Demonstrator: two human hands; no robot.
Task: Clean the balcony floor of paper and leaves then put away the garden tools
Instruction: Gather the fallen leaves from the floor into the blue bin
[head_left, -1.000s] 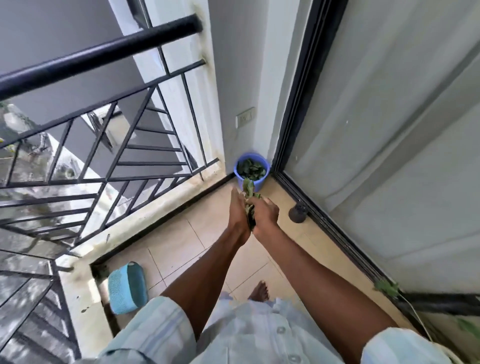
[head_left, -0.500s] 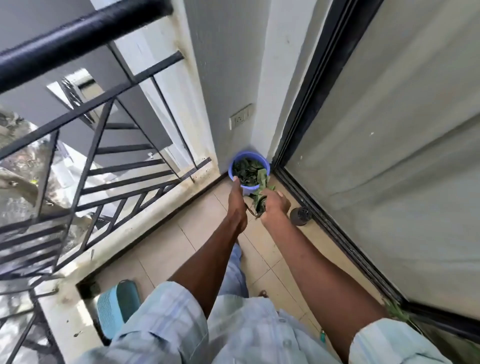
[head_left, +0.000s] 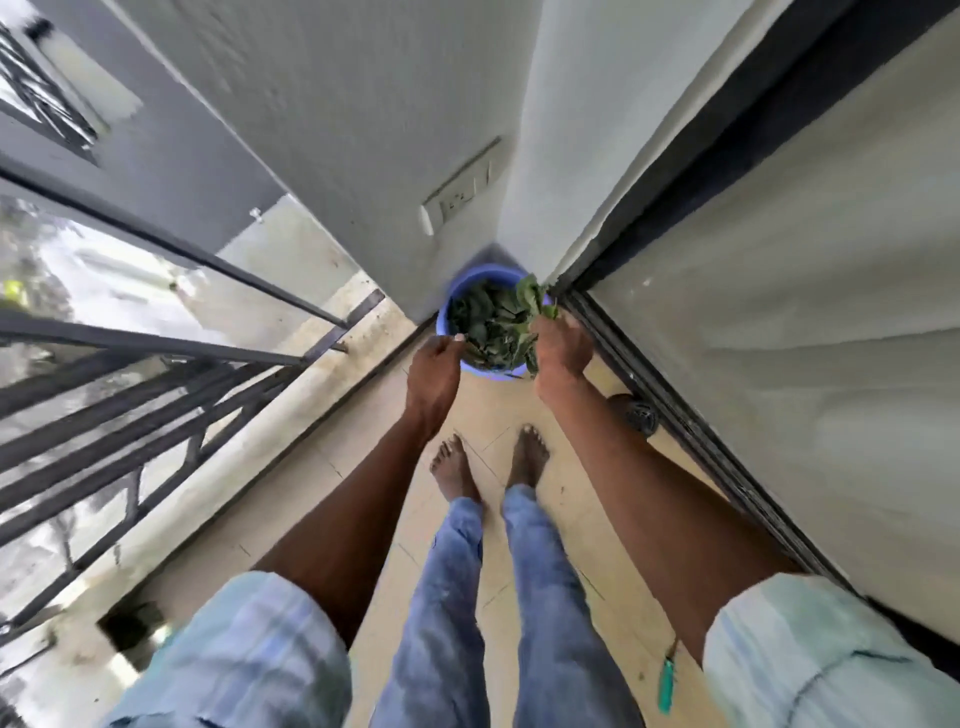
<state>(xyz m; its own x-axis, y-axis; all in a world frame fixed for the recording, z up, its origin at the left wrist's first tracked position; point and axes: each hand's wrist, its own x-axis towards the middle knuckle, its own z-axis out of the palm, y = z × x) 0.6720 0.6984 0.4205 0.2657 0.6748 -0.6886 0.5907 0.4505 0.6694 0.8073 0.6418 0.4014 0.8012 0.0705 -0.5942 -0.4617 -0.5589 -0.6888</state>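
A blue bucket (head_left: 451, 328) stands in the far corner of the balcony, filled with dark green leaves (head_left: 485, 322). My right hand (head_left: 562, 352) grips a bunch of green leaves (head_left: 531, 297) right over the bucket's right rim. My left hand (head_left: 434, 370) hovers at the bucket's left rim with its fingers loosely curled and nothing held in it. A green-handled tool (head_left: 666, 685) lies on the tiled floor (head_left: 519, 410) near my right sleeve.
A black metal railing (head_left: 156, 364) on a low concrete kerb bounds the left side. A sliding door with a dark track (head_left: 691, 431) runs along the right, with a small dark round object (head_left: 636, 413) beside it. My bare feet (head_left: 491, 462) stand just before the bucket.
I have stepped closer to the corner and the view now tilts steeply down. Both hands moved forward from in front of the bucket to over its rim, and the leaf bunch went with my right hand.
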